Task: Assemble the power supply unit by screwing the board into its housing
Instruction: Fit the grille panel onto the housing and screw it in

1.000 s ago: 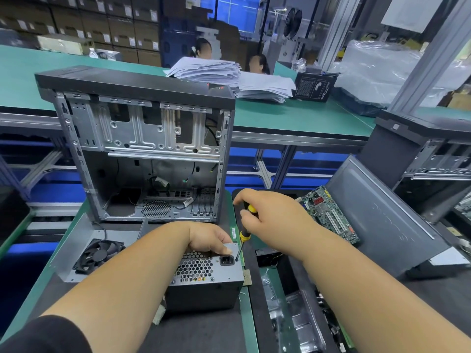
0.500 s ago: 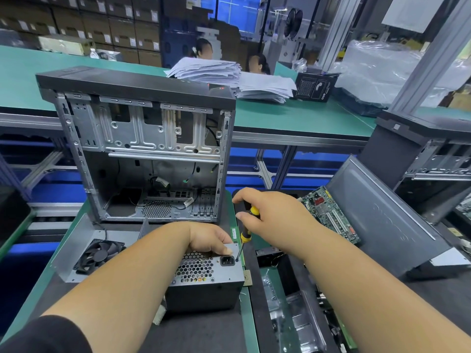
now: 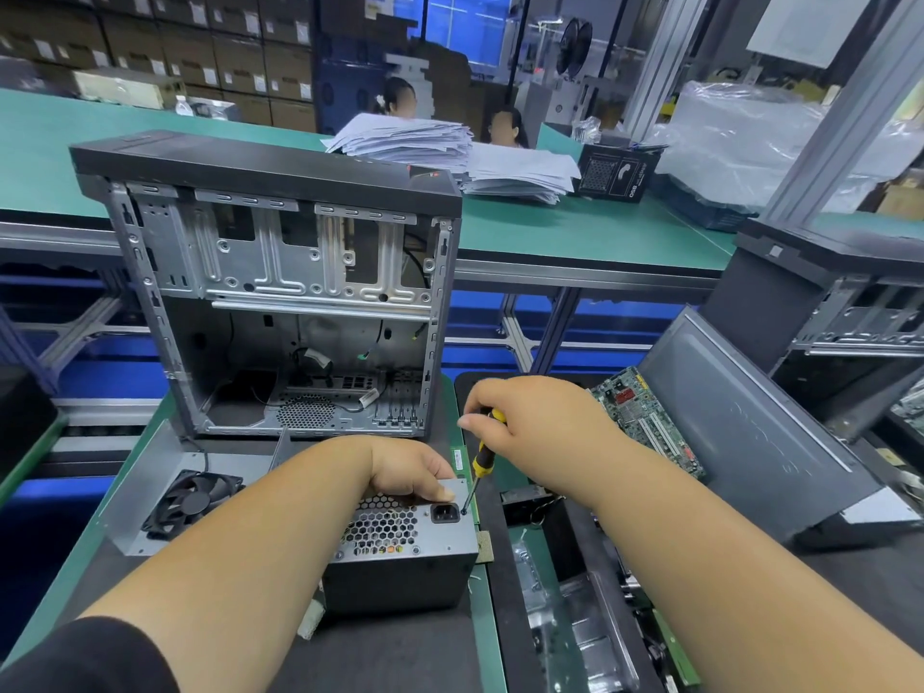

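- Low in the middle of the frame sits the power supply unit (image 3: 400,547): a boxy grey metal housing, its upward face punched with a honeycomb grille and a black power socket near the right corner, its near side dark and smooth.
- The left hand (image 3: 410,472) rests on the unit's far top edge, fingers curled over it and gripping, thumb beside the socket.
- The right hand (image 3: 530,432) is clenched round the screwdriver (image 3: 482,457), a yellow-and-black handle with a thin steel shaft.
- The screwdriver's long axis runs steeply down and slightly left; its tip meets the unit's face just right of the socket.
- The unit stands on a dark mat over a green counter (image 3: 480,607).
- Behind it, centre left, an open computer case (image 3: 280,292) stands upright, bare stamped steel inside, black top.
- A black fan (image 3: 187,502) lies on a grey plate at lower left.
- A green circuit board (image 3: 645,422) lies at right against a slanted grey panel.
- Further back: a long green bench with paper stacks (image 3: 400,137), two seated people, cartons shelved at upper left.
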{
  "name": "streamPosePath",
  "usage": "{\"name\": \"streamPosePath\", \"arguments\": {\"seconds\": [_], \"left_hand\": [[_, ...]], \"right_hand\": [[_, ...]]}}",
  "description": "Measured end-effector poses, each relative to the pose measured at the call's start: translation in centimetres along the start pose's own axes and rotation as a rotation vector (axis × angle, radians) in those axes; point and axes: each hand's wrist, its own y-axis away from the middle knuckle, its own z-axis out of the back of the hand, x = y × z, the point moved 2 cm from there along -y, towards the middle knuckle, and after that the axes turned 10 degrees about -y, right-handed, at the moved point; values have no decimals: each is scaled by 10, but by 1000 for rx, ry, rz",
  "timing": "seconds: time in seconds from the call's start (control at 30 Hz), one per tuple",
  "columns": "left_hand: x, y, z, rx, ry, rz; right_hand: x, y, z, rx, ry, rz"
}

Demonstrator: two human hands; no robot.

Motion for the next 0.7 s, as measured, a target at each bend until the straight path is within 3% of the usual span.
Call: {"name": "streamPosePath", "arguments": {"seconds": [0.7], "left_hand": [[-2,1,-2,-5,-8,26]], "right_hand": [[3,-8,-10,-11,114,4]]}}
